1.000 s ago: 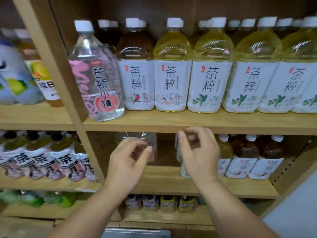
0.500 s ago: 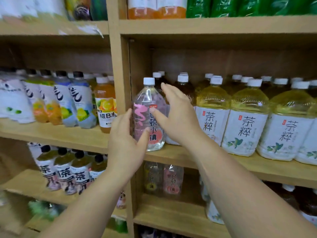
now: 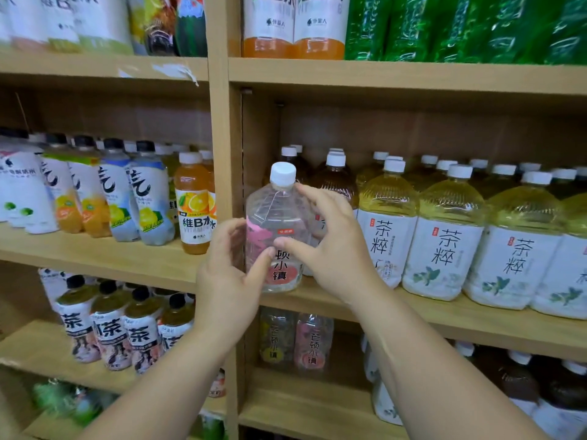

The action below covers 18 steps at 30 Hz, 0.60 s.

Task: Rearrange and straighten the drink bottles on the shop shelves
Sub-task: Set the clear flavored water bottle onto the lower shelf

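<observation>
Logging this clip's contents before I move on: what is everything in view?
clear bottle: one, pink label, white cap, left end of middle right shelf
yellow tea bottles: at least four in front, white labels, to its right
brown tea bottles: several, dark, behind the clear bottle
orange vitamin bottle: one in front, middle left shelf, right end
black-capped bottles: several, white wraps, middle left shelf
green bottles: several, top right shelf
shelves: light wood
left hand: grips the clear bottle's left side
right hand: grips its right side
</observation>
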Motion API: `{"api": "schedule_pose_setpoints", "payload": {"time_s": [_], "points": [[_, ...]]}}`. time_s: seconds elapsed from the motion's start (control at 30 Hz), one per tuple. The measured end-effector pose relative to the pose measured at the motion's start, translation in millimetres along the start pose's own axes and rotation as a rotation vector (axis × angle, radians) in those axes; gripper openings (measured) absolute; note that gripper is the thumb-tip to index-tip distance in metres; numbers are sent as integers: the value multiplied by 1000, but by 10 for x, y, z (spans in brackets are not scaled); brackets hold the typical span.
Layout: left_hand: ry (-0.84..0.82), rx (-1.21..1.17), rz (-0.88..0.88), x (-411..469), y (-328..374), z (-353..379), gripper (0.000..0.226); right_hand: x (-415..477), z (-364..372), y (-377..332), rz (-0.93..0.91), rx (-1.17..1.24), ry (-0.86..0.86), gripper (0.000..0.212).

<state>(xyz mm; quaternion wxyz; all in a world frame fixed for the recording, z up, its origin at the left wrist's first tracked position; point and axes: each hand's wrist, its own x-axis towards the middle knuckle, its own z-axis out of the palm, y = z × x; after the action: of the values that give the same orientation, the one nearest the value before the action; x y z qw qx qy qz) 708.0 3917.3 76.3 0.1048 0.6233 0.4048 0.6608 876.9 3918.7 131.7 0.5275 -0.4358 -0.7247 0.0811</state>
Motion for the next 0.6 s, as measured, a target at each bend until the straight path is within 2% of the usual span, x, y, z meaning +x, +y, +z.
{"api": "schedule_pose_setpoints", "payload": {"time_s": [0.07, 0.2, 0.47, 0.6], "points": [[-22, -28, -4, -42, 16, -21, 54, -87, -14, -13, -10, 33, 4, 76], [-84, -18, 34, -124, 89, -65, 82, -245, -97, -84, -40, 43, 30, 74], [-186, -167, 35, -409, 444, -104, 75, -678, -511, -214, 19, -12, 84, 75], [-222, -140, 10, -660, 504, -79, 74, -960, -643, -127, 64, -4, 70, 75]]}}
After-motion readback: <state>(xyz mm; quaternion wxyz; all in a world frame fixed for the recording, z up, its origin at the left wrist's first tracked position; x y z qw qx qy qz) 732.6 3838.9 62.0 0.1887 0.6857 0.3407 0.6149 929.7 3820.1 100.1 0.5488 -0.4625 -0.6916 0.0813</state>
